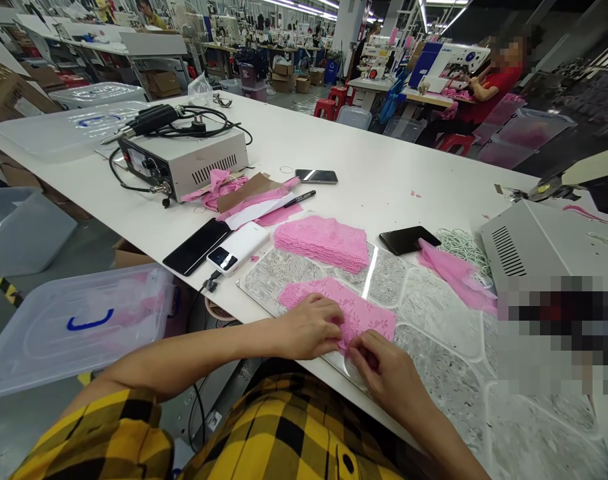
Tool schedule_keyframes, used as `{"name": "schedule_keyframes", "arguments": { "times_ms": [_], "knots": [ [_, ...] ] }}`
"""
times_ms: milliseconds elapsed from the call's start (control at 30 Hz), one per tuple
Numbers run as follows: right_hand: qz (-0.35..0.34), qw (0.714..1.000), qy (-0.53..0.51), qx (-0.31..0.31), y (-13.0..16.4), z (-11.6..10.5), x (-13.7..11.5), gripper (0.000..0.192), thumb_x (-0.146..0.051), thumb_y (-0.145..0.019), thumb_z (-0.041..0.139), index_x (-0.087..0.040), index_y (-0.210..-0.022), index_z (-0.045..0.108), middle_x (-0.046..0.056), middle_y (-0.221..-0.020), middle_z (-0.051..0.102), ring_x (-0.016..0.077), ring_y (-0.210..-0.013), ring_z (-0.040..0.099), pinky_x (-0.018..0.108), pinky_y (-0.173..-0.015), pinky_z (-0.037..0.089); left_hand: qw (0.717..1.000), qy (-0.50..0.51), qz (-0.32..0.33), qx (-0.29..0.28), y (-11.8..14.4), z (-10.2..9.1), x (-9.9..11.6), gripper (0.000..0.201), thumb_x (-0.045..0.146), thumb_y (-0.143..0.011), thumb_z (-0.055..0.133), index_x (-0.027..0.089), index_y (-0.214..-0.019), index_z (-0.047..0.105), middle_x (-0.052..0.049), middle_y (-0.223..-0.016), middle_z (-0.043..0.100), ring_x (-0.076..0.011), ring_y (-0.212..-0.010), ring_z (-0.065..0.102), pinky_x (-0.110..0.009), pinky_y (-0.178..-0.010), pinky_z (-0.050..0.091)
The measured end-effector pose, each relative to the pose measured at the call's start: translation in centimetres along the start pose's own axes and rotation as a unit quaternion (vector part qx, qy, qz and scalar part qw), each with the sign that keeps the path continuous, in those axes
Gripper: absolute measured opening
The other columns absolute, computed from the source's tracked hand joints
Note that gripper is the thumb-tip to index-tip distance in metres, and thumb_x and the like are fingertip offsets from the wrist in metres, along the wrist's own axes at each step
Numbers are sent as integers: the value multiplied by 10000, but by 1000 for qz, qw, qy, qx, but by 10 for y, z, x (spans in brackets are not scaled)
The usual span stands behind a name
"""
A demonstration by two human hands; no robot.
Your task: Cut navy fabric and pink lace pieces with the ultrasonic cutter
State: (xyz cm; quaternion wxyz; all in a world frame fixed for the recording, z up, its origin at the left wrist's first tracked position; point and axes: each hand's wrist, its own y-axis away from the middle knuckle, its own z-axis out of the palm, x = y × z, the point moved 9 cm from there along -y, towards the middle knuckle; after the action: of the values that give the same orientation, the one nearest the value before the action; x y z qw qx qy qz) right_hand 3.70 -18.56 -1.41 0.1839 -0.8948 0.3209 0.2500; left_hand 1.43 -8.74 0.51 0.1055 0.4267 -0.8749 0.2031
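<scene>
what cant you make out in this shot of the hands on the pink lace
Head view only:
- Fingertips of the left hand and right hand: curled onto the lace piece, so the grip is hidden.
- Near edge of that piece: covered by both hands.
- Lace stack: layers too fine to count.
- Area beside the grey box: pixelated.
- Powerbank display: too small to read.

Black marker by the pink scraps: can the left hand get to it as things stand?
Probably yes. The left hand rests on the pink lace piece; the black marker lies uncovered farther up the table. Only the low white power bank and lace stack lie between, easy to pass over.
</scene>
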Motion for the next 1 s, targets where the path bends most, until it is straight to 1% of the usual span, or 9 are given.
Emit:
{"name": "schedule_keyframes", "arguments": {
  "times_ms": [267,467,533,600,667,733,833,933,1000],
  "knots": [
    [81,993,-78,-34,-1,3,15,225,-322,-899,464,-211,-731,564,-4,-667,574,130,-573,501,250,-535,382,999,20,-26,-15,-5,2,-2,148,237,-892,606,159,-803,696,-49,-1049,660,-175,-1003,580,-338,-939,333],
    [93,990,-99,-44,-3,2,14,203,-359,-881,491,-214,-774,585,-2,-679,580,133,-578,503,254,-541,390,996,62,-59,-27,-8,5,-8,106,166,-870,608,169,-807,693,-29,-1022,685,-175,-1005,595,-341,-933,349],
    [88,991,-93,-37,-5,2,12,196,-376,-875,512,-214,-821,609,6,-723,599,137,-607,524,260,-567,403,996,65,-63,-27,-9,6,-9,107,170,-875,603,171,-811,689,-30,-1012,691,-176,-1000,599,-341,-933,358],
    [78,993,-82,-34,-7,4,10,212,-377,-875,503,-215,-801,619,13,-733,602,141,-619,530,269,-586,401,995,69,-65,-22,-9,7,-9,106,179,-880,601,176,-815,685,-30,-1000,694,-176,-997,603,-340,-940,367],
    [75,994,-75,-34,-9,6,10,244,-366,-879,474,-214,-758,620,16,-711,596,143,-609,525,277,-587,390,995,75,-73,1,-8,4,-10,87,187,-880,603,182,-846,682,-34,-1008,691,-176,-1009,604,-334,-946,381],
    [82,993,-74,-33,-9,8,13,254,-361,-879,459,-211,-760,627,17,-695,596,146,-600,523,279,-579,384,993,71,-77,47,-4,-4,-9,79,197,-879,598,179,-870,674,-51,-1050,680,-178,-1040,597,-331,-956,390],
    [95,992,-79,-34,-11,8,16,248,-354,-870,456,-207,-788,637,22,-696,614,150,-592,531,279,-565,383,992,31,-60,108,2,-13,0,136,233,-895,565,177,-834,673,-78,-1127,660,-196,-1118,566,-386,-1037,345],
    [103,990,-89,-41,-12,7,18,252,-361,-861,454,-206,-767,629,27,-699,629,156,-592,543,282,-563,390,992,-21,-53,111,6,-8,7,172,262,-899,559,193,-810,689,-71,-1165,651,-226,-1187,524,-466,-1107,256],
    [107,989,-96,-47,-13,7,19,264,-375,-864,450,-206,-748,617,28,-696,630,161,-600,552,286,-569,399,991,-39,-62,110,6,-2,7,161,284,-886,586,196,-801,692,-65,-1178,647,-238,-1210,508,-483,-1115,232]
  ]
}}
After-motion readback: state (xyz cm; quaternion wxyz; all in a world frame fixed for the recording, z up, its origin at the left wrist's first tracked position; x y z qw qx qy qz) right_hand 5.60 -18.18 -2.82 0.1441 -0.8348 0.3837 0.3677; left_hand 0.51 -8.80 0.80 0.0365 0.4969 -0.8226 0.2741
